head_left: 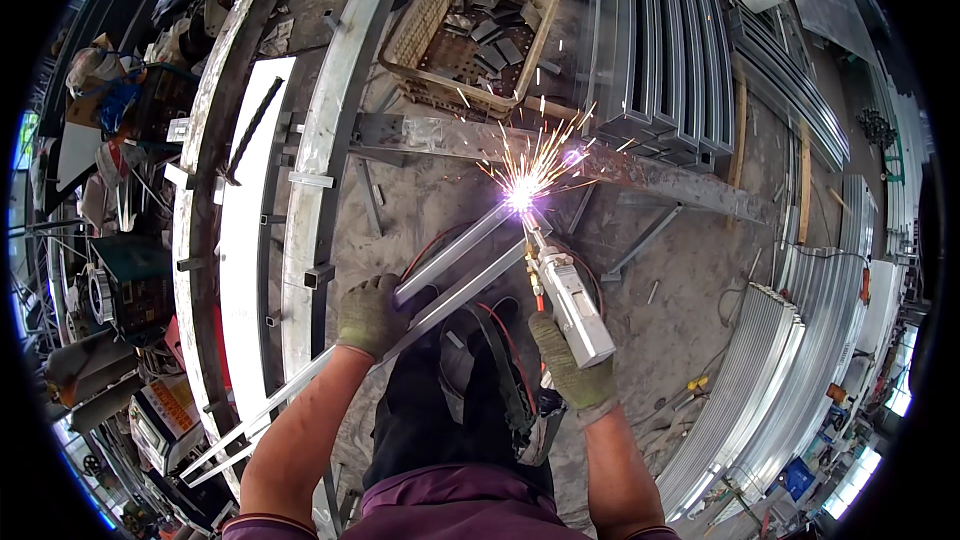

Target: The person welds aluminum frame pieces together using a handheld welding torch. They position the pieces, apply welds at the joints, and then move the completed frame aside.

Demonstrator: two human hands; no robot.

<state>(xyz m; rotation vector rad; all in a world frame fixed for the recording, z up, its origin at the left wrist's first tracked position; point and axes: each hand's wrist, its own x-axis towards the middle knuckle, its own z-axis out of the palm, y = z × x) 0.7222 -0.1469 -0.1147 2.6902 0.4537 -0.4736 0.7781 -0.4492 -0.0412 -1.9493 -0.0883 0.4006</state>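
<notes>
My right hand [577,372], in a green work glove, is closed around the rear of a silver, boxy welding gun [574,302]. The gun points away from me, and its nozzle meets a bright glare with sparks [521,195] at the far end of a metal tube piece [455,252]. This piece has two long parallel bars running from the lower left up to the glare. My left hand [370,317], gloved alike, grips the bars at mid-length; its fingertips are partly hidden. The glare hides the joint under the nozzle.
Behind the sparks runs a steel crossbeam [440,136]. A beige plastic crate [400,58] with metal offcuts stands beyond it. Long steel rails [310,190] lie left, stacked profiles [660,40] far right, more bundled tubes [735,380] near right. A hose and strap hang by my legs.
</notes>
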